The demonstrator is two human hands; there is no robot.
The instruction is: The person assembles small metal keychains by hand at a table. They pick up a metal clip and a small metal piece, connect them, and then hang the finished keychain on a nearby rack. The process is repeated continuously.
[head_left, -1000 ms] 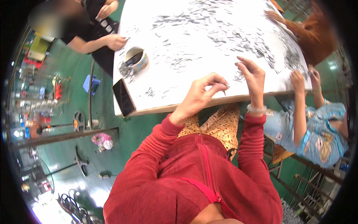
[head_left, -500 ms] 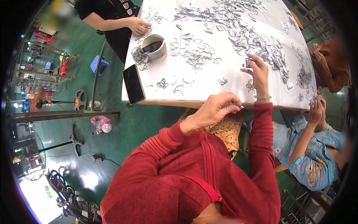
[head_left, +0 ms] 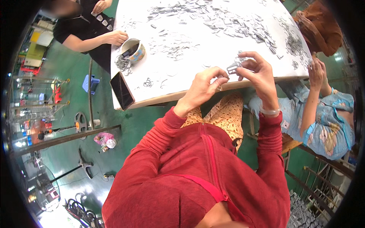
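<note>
Between the thumb and fingers of my right hand [head_left: 260, 76] is a small grey metal buckle [head_left: 232, 68] with a slot, held above the table's near edge. Close to its left, my left hand [head_left: 205, 85] is closed in a pinch. A bit of thin bent wire [head_left: 219, 88] shows under its fingertips; most of it is hidden. The two hands nearly meet. Many similar metal buckles [head_left: 243, 24] lie in a loose heap on the white table [head_left: 171, 72], and bent wire rings [head_left: 173, 49] are scattered left of it.
A phone [head_left: 122, 91] lies at the table's left corner, beside a tub [head_left: 136, 51] holding a dark object, with a pile of wire rings [head_left: 123, 64] next to it. A person in black works at the far left. Two others sit at the right, one in a blue patterned top [head_left: 325, 127].
My right hand has come back from the buckle heap toward my left hand, with a buckle in its fingers. The left hand has risen over the table edge. The view has shifted.
</note>
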